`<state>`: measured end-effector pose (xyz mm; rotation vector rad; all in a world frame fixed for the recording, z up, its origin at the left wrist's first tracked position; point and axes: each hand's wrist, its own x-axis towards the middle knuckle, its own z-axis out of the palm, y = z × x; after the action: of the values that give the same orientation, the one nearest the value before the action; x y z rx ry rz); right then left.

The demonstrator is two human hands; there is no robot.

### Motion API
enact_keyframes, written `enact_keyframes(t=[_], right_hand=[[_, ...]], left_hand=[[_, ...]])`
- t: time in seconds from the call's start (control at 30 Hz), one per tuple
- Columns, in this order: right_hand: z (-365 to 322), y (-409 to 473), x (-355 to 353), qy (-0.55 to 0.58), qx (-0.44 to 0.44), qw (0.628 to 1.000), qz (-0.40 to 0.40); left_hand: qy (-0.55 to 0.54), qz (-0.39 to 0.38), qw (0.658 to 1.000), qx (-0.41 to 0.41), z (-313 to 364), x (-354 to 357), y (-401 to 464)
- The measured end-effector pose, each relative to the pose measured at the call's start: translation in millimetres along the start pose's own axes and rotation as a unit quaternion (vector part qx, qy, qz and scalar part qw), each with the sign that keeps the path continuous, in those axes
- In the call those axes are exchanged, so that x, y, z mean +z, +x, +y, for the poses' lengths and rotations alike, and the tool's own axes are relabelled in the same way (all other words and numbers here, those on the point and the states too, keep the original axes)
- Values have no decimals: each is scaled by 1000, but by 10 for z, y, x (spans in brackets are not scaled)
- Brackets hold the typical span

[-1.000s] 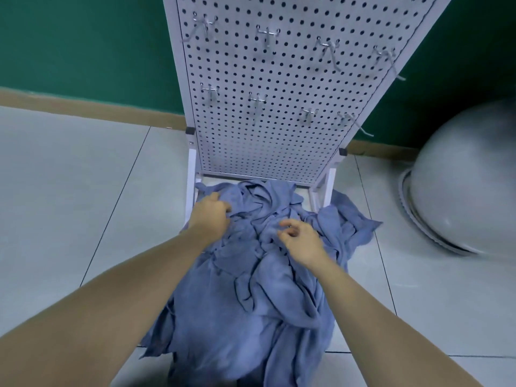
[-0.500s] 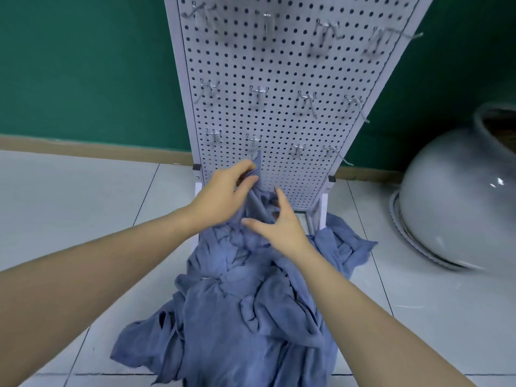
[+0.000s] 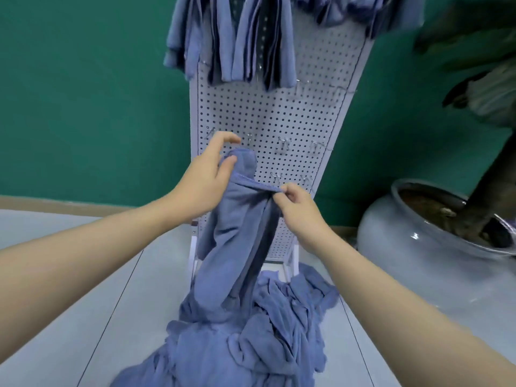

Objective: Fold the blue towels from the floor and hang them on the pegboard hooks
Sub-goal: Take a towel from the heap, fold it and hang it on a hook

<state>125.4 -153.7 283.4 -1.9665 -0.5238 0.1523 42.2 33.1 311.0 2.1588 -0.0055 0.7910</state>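
My left hand [image 3: 202, 181] is raised in front of the white pegboard [image 3: 282, 129], thumb and fingers closed on the top fold of one blue towel [image 3: 237, 233], with my forefinger lifted free above the cloth. That towel hangs down from my grip in a long drape, its lower end touching the heap of blue towels [image 3: 251, 331] that lies crumpled on the grey tiled floor [image 3: 69, 303] at the foot of the board. To the right of the top fold, my right hand [image 3: 300, 208] pinches the same towel's hemmed edge between thumb and curled fingers, drawing that edge taut between my two hands. Bare metal hooks [image 3: 283, 142] stick out of the board just above and beside my hands. Higher up, folded blue towels [image 3: 251, 43] already hang in a row over the upper hooks. Far right, a pale glazed pot [image 3: 413, 241] stands on the floor against the green wall [image 3: 83, 93], holding a dark plant trunk [image 3: 485, 188].
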Motion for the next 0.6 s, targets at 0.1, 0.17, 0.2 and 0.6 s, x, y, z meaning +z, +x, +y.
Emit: enact_keyframes(t=[0.1, 0.17, 0.2, 0.6], right_hand=[[-231, -135, -170, 9, -14, 1000, -20], [-289, -227, -224, 1, -28, 999, -31], [-292, -268, -249, -5, -39, 999, -35], [26, -759, -314, -299, -54, 922, -239]], left_hand=[[47, -65, 996, 31, 90, -186, -47], [79, -118, 990, 14, 110, -259, -106], [106, -141, 984, 8, 126, -293, -150], [18, -259, 964, -62, -243, -332, -737]])
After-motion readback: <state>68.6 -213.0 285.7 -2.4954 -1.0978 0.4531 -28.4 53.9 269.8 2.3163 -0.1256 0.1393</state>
